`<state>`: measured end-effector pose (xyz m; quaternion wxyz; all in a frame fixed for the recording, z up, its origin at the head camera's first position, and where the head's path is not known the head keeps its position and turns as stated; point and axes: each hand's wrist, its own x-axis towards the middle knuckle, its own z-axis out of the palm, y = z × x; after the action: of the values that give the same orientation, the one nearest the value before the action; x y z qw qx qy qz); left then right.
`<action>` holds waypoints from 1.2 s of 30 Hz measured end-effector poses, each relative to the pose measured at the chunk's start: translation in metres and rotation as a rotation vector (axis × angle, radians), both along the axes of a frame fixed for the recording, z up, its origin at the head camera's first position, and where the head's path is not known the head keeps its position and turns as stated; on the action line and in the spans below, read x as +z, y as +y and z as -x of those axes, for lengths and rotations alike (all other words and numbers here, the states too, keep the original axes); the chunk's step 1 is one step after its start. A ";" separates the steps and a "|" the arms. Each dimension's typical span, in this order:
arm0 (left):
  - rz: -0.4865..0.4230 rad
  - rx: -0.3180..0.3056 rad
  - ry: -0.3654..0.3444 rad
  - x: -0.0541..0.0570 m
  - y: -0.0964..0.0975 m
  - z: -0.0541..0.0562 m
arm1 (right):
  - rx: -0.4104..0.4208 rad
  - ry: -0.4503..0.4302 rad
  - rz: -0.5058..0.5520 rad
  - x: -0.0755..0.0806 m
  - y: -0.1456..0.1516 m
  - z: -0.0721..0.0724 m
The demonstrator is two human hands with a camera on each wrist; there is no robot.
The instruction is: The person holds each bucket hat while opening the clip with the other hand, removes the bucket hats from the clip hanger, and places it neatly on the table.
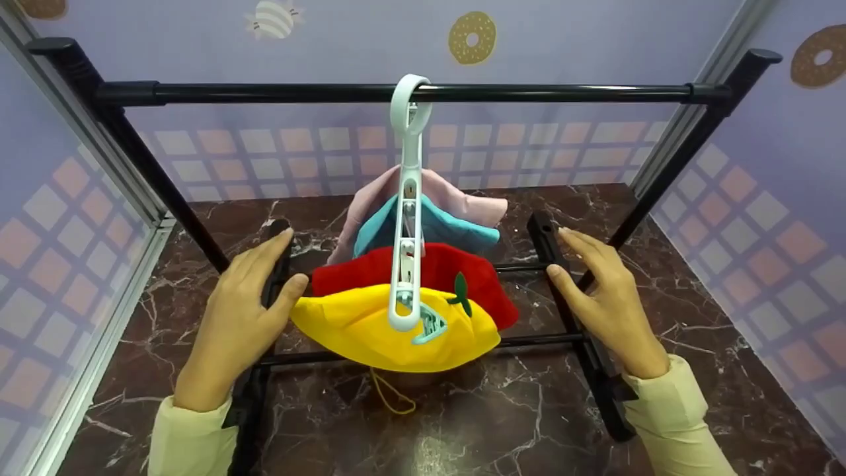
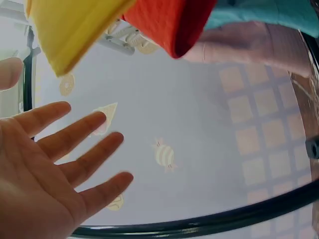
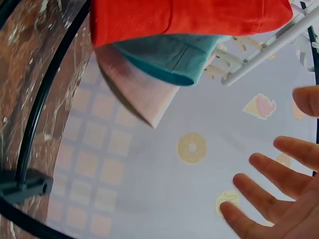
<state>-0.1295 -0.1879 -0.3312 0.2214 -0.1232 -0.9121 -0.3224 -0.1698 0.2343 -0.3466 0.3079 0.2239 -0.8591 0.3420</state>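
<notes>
A pale mint multi-slot hanger (image 1: 411, 152) hangs by its ring from the black rail. Several hats hang along it: a yellow hat (image 1: 370, 330) with a green leaf and a cord in front, then a red hat (image 1: 456, 261), a light blue hat (image 1: 453, 225) and a pink hat (image 1: 462, 201) at the back. My left hand (image 1: 241, 311) is spread to the left of the yellow hat, thumb near its brim, holding nothing. To the right of the hats my right hand (image 1: 605, 301) is likewise spread with nothing in it. Both palms face inward.
The black rack's rail (image 1: 555, 93) crosses above, on slanted posts at both sides. Its feet, such as the right foot (image 1: 605, 396), and lower crossbars (image 1: 542, 340) stand on a dark marbled surface (image 1: 476, 416). Patterned wall panels (image 1: 350, 53) enclose the back and sides.
</notes>
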 end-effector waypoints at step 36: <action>0.016 -0.223 0.292 0.003 0.048 -0.008 | 0.368 -0.051 0.196 0.040 -0.058 -0.012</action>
<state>-0.1214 -0.1397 -0.3286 0.3133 -0.2711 -0.8534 -0.3163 -0.1576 0.1761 -0.3063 0.2387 0.3371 -0.7739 0.4801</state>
